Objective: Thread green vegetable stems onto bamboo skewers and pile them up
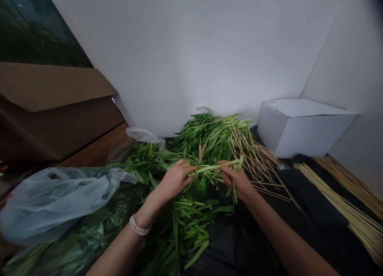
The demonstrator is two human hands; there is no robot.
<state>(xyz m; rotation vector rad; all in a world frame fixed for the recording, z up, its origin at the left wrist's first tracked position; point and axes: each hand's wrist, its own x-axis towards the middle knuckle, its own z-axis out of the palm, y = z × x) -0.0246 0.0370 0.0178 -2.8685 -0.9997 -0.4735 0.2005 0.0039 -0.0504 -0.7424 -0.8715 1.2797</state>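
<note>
My left hand, with a ring on a finger and a beaded bracelet at the wrist, grips one part of some green stems at the centre. My right hand is closed on the other part, where a stem end bends over and hangs beside the fingers. Below my hands lie cut leafy greens on black plastic. Behind them rises a larger pile of leafy greens, with thin wooden sticks spread over its right side.
A clear plastic bag of greens lies at the left, below an open cardboard box. A white box stands at the right by the wall. More long sticks and a black flat object lie at the right.
</note>
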